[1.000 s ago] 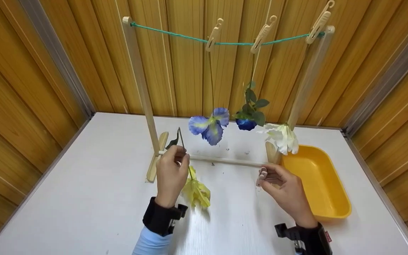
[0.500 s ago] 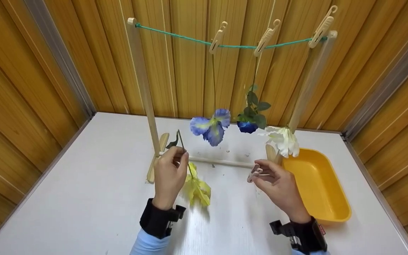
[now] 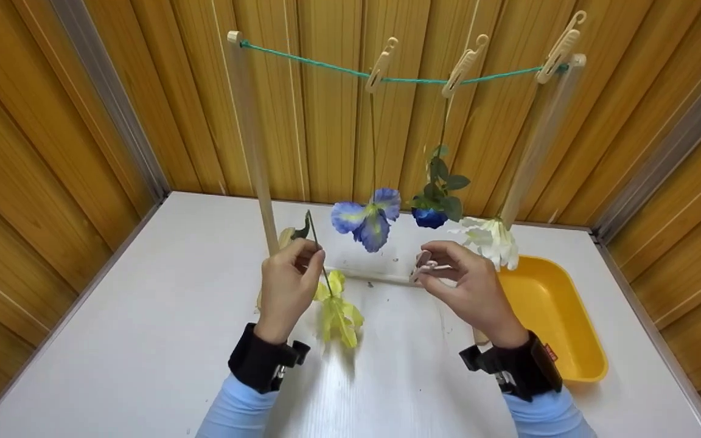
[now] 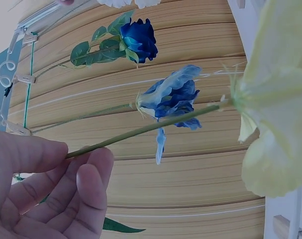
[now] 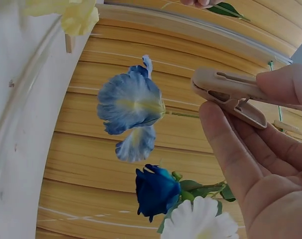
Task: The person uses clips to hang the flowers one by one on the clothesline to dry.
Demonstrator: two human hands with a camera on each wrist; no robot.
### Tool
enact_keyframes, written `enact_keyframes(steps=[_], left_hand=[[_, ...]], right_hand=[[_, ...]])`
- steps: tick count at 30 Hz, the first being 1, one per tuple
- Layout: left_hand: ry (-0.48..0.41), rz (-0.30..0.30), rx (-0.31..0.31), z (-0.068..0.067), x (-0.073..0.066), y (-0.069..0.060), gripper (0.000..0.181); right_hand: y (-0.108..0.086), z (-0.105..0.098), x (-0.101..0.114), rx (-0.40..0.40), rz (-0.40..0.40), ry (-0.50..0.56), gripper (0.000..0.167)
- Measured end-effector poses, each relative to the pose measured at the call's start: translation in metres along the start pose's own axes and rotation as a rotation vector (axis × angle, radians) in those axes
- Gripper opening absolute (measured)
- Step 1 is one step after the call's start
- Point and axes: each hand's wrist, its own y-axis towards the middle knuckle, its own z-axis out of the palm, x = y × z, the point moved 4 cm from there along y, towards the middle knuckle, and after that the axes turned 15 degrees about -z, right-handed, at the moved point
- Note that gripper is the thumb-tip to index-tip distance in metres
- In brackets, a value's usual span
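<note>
My left hand (image 3: 289, 283) pinches the green stem of a yellow artificial flower (image 3: 339, 316), whose bloom hangs head down above the white table. In the left wrist view, thumb and fingertips meet on that stem (image 4: 141, 130). A beige plastic clothespin (image 5: 225, 85) is held between the thumb and fingers of my right hand (image 3: 475, 286), to the right of the yellow flower. Both hands are in front of a teal line (image 3: 308, 61) strung between two wooden posts. From it, head down, hang a purple-blue flower (image 3: 367, 219), a blue rose (image 3: 429, 217) and a white flower (image 3: 496, 243).
Three clothespins grip the hanging stems on the line, the middle one (image 3: 463, 67) above the rose. A yellow plastic basin (image 3: 594, 359) stands on the table at the right. The rack's lower wooden bar (image 3: 381, 278) runs behind the hands. Wood-panelled walls enclose the table.
My right hand has moved left and away from me with the clothespin, closer to the left hand. The left hand, pinching the yellow flower's stem, has shifted slightly forward. The head view has shifted a little.
</note>
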Motion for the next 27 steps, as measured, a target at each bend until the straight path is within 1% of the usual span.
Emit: enact_keyframes(steps=[4,10,14,17,21,27], left_hand=[[0.024,0.014,0.026,-0.004,-0.007,0.006,0.005],[0.060,0.050,0.045,-0.008,-0.018,0.015,0.005],[0.085,0.060,0.060,-0.009,-0.024,0.021,0.005],[0.101,0.066,0.066,-0.007,-0.027,0.027,0.006],[0.110,0.081,0.072,-0.005,-0.031,0.036,0.006],[0.127,0.108,0.072,-0.003,-0.037,0.049,0.007]], right_hand=[[0.016,0.000,0.010,0.041,-0.050,-0.010,0.033],[0.040,0.001,0.023,0.067,-0.136,0.011,0.033],[0.055,0.001,0.028,0.079,-0.141,0.014,0.035],[0.068,-0.001,0.030,0.083,-0.138,-0.004,0.034],[0.084,-0.004,0.033,0.093,-0.156,-0.025,0.033],[0.107,-0.007,0.036,0.089,-0.168,-0.002,0.032]])
